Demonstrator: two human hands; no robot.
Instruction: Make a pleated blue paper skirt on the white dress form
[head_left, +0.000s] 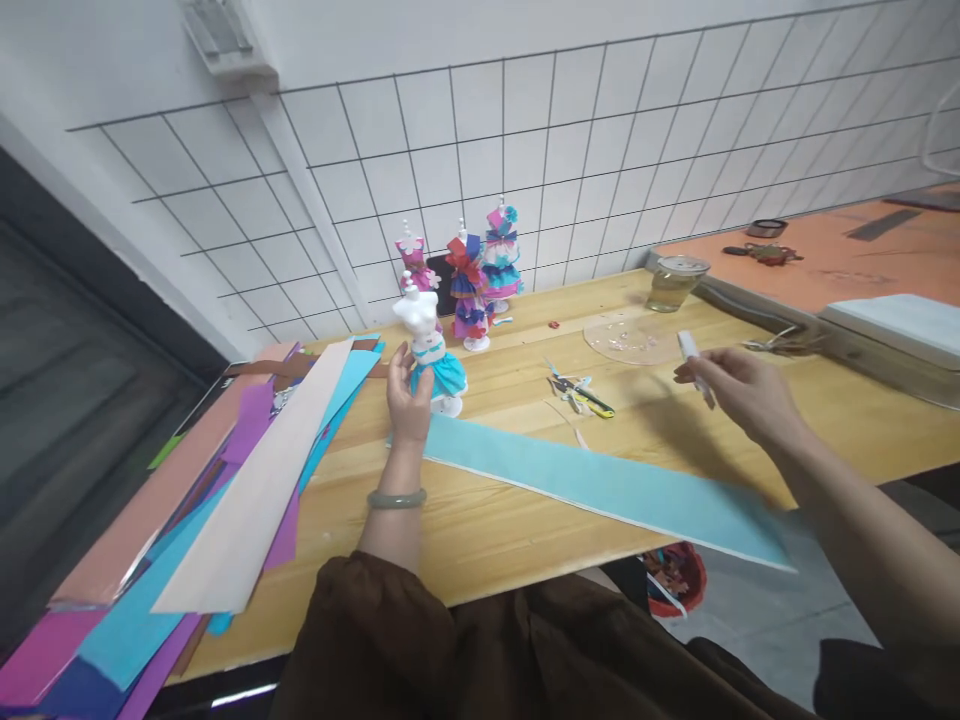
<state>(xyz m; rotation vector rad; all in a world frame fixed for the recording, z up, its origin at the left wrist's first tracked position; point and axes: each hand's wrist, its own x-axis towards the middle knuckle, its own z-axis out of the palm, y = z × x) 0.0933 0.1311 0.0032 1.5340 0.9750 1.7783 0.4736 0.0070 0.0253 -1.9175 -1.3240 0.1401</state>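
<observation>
A small white dress form wearing a blue skirt stands upright on the wooden table. My left hand is curled about its left side, thumb against the skirt and fingers partly behind. My right hand is raised at the right, pinching a small white stick-like piece; its exact kind is unclear. Between the hands, a long light-blue paper strip lies slantwise, its right end past the table's front edge. Just beyond it are a yellow-and-black cutter and some scraps.
Three dressed forms stand by the wall grid. Overlapping coloured paper strips cover the table's left. Farther right are a clear round sheet, a lidded cup of liquid and scissors. A red basket of scraps sits below the edge.
</observation>
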